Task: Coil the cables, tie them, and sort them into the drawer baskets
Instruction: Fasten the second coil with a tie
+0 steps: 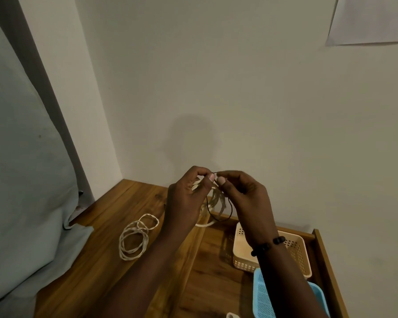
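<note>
My left hand (189, 193) holds a coiled white cable (213, 203) up above the wooden top, fingers curled round the bundle. A thin black tie (218, 214) loops around the coil and hangs below it. My right hand (241, 193) pinches one end of the tie beside my left thumb, and both thumbs meet at the top of the coil. A second white cable (136, 236) lies loosely coiled on the wood to the left. In the open drawer sit a beige basket (294, 249) and a blue basket (264, 294), both partly hidden by my right forearm.
The wooden top (115, 260) stands in a corner of white walls. A pale blue cloth (32, 203) hangs at its left edge. The drawer's wooden rim (326, 260) runs along the right. A small white object (231, 315) peeks in at the bottom edge.
</note>
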`<move>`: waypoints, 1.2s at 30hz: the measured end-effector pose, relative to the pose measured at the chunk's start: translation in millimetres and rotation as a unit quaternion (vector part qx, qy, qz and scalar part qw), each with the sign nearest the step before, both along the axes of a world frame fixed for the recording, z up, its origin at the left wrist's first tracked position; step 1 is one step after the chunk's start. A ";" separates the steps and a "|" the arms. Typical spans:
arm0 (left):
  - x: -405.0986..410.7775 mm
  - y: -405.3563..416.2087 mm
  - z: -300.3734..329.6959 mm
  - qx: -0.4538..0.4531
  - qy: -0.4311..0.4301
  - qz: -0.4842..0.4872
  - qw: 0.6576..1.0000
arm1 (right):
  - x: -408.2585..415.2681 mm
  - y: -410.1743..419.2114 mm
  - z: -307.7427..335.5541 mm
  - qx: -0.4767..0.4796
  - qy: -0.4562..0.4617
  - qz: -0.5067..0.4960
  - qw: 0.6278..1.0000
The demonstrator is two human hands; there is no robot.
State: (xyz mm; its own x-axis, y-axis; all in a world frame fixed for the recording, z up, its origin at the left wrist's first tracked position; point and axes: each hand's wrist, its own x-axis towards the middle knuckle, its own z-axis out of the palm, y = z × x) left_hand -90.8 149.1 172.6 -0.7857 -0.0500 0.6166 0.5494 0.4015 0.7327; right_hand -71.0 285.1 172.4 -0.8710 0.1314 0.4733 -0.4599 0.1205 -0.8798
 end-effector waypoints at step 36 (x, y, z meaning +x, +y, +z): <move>35.4 20.7 0.4 0.025 -0.101 -0.240 0.965 | -104.9 30.5 8.6 -0.354 -0.215 -0.005 0.910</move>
